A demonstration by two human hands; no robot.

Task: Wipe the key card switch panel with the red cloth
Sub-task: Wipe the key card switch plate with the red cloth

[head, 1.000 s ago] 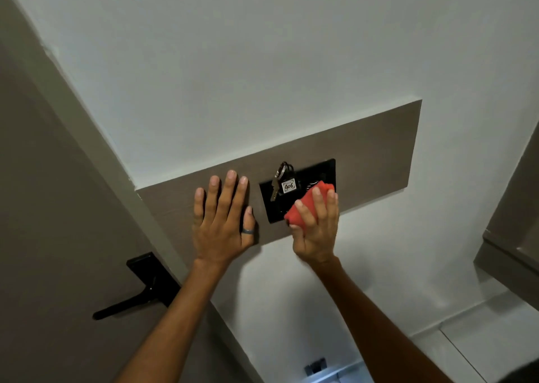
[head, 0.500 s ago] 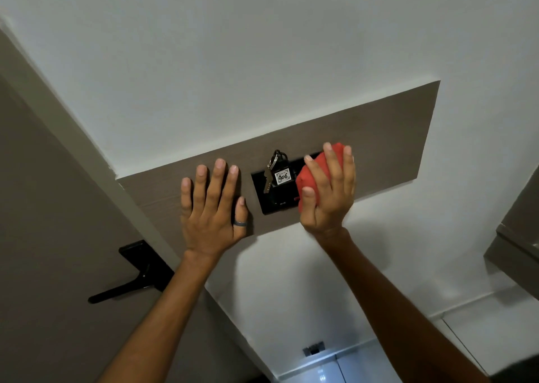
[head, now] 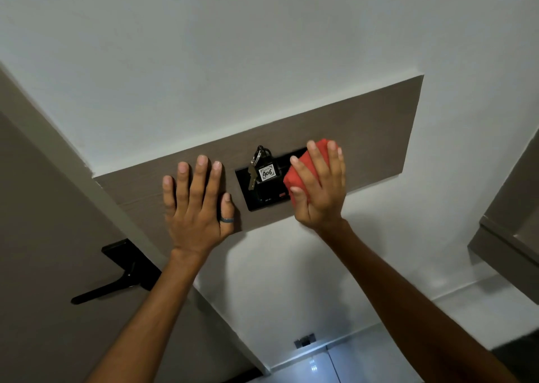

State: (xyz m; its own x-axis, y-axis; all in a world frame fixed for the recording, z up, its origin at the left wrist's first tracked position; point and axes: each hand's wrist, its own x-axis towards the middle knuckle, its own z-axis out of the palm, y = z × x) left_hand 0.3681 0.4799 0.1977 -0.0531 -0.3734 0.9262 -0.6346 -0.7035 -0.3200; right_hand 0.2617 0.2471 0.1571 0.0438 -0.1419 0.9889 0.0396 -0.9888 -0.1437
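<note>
Two hands are showing. The left hand (head: 196,207) is lying flat and open on the brown board (head: 364,126), fingers spread, one ring (head: 227,220) on the thumb, just left of the panel (head: 262,191). The right hand (head: 319,191) is gripping one red cloth (head: 303,163), bunched, and pressing it against the panel's right end. One key (head: 251,178) and one tag (head: 267,173) marked 406 are hanging at the panel's top. One black door handle (head: 116,277) is sitting at lower left.
</note>
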